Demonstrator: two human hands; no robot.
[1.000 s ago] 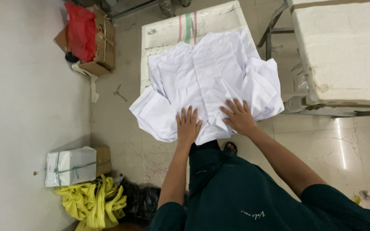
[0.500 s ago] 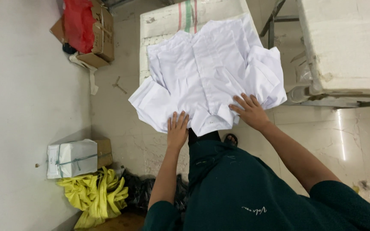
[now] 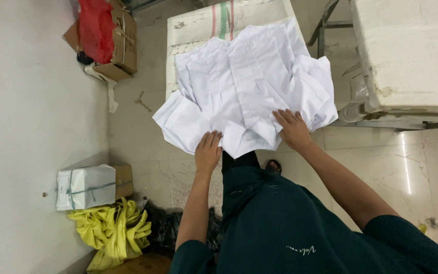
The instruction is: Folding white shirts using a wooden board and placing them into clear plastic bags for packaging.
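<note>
One table [image 3: 193, 25] holds one pile of white shirts [image 3: 244, 86]. At 9 o'clock sits one white box [image 3: 84, 186]. Two hands press flat and open on the pile's near edge: left hand [image 3: 208, 151], right hand [image 3: 293, 128].

One head-worn camera looks steeply down from above the person's chest, close over the worktop's [image 3: 193, 25] near edge, with floor [image 3: 143, 152] on both sides.
</note>
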